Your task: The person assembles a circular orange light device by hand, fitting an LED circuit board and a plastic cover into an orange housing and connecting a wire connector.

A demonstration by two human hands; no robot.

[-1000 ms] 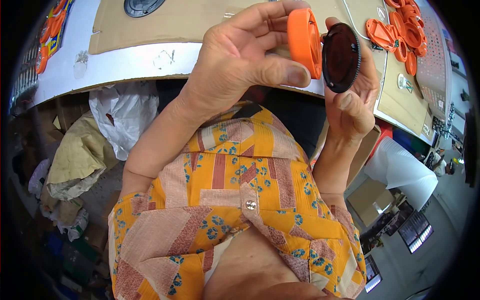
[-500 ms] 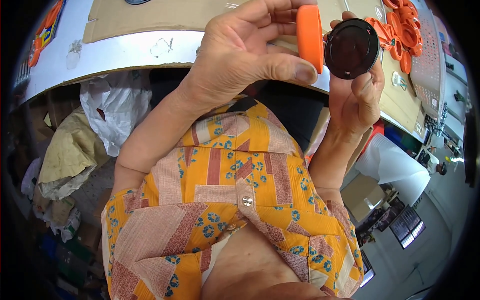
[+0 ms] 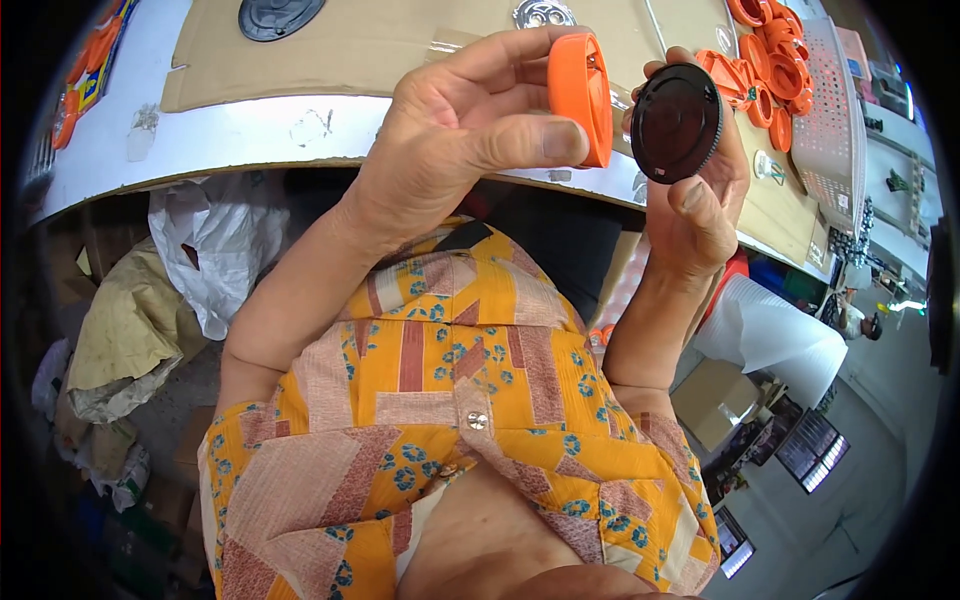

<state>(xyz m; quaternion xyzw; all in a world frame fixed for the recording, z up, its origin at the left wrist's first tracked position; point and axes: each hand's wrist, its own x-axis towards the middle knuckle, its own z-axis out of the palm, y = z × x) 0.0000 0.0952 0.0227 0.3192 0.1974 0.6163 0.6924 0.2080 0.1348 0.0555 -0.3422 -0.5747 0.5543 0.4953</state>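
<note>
My left hand [image 3: 455, 130] grips a round orange plastic cap [image 3: 582, 100] between thumb and fingers, tilted so that its rim and part of its hollow inside show. Just to the right, my right hand [image 3: 708, 190] holds a black round disc [image 3: 677, 123] with a ridged edge, its flat face turned toward me. A narrow gap separates cap and disc. Both are held up over the near edge of the table. The fingers behind the disc are mostly hidden.
Brown cardboard [image 3: 340, 60] covers part of the white table [image 3: 240, 120]. On it lie a dark round disc [image 3: 280, 14] and a silvery round part [image 3: 543, 14]. Several orange rings [image 3: 785, 70] are heaped at the right beside a white perforated basket [image 3: 828, 120]. A white plastic bag [image 3: 215, 240] hangs below the table.
The orange cap has turned, so its inside now shows, and it has moved away from the black disc. The view has shifted, bringing the silvery part and more of the dark disc into sight.
</note>
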